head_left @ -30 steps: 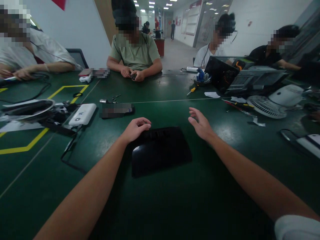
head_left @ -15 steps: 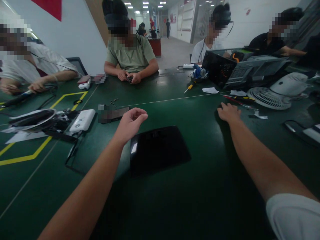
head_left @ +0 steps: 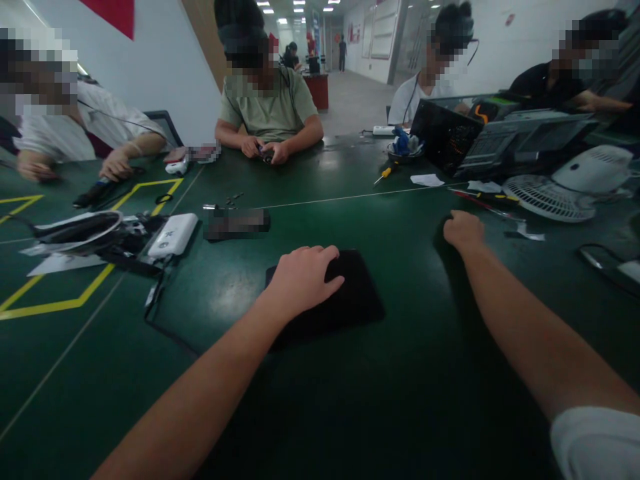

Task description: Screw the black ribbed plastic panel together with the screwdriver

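A thin black panel with rounded corners point(head_left: 363, 300), like a tablet, lies flat on the green table point(head_left: 400, 400). My left hand point(head_left: 305, 277) is over its left half, palm down, with thumb and fingers apart and nothing seen in them. Whether it touches the panel I cannot tell. Farther off to the right, my right hand point(head_left: 465, 232) rests on the table with its fingers curled into a fist. Its inside is hidden. Just beyond it lie thin red-handled tools point(head_left: 480, 202), close to the knuckles.
A white power bank point(head_left: 173, 235) with a cable and a bundle of black gear point(head_left: 80, 230) lie at left. Behind the panel is a blurred dark box point(head_left: 235, 225). A white fan point(head_left: 555, 193), a yellow screwdriver point(head_left: 384, 175) and computer parts stand at right. Several people sit around.
My left hand has moved right and nearer, from the panel's far left corner to above it. The right hand's spread fingers have curled in. The view has shifted slightly.
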The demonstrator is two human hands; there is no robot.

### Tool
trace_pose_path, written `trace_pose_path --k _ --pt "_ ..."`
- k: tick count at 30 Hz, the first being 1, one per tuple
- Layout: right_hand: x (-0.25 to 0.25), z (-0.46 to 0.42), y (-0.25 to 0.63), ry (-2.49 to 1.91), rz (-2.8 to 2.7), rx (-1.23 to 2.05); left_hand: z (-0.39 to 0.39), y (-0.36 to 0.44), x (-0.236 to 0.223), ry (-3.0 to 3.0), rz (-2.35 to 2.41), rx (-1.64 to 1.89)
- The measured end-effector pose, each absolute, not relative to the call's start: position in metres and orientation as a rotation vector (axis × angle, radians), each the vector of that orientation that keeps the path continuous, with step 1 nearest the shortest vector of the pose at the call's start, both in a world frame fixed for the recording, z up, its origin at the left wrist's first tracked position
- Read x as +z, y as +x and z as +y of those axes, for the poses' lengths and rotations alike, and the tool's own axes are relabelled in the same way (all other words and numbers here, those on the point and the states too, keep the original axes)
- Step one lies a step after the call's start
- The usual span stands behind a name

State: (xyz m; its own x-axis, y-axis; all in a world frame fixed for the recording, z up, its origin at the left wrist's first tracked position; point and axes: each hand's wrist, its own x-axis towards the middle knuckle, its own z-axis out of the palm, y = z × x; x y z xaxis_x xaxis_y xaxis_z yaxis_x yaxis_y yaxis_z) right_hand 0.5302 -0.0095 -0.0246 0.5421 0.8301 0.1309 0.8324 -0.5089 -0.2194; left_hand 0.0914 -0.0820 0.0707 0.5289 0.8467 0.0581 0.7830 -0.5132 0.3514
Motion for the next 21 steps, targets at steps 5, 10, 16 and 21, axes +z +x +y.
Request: trace_pose_path --k 5,10,16,21 --pt "-0.019 -0.019 0.510 -2.363 -1.439 -0.046 -0.081 0.095 0.064 2.458 1.455 0.346" --pt "-0.015 -0.030 0.478 -2.115 -1.587 -0.023 -0.080 0.092 0.065 2.466 1.393 0.343" --pt "-0.026 -0.047 0.422 -1.812 -1.798 0.132 -0.076 0.091 0.061 2.372 1.418 0.512" --pt "-0.038 -0.069 0.380 -1.571 -1.902 0.330 -0.074 0.089 0.071 2.224 1.430 0.758"
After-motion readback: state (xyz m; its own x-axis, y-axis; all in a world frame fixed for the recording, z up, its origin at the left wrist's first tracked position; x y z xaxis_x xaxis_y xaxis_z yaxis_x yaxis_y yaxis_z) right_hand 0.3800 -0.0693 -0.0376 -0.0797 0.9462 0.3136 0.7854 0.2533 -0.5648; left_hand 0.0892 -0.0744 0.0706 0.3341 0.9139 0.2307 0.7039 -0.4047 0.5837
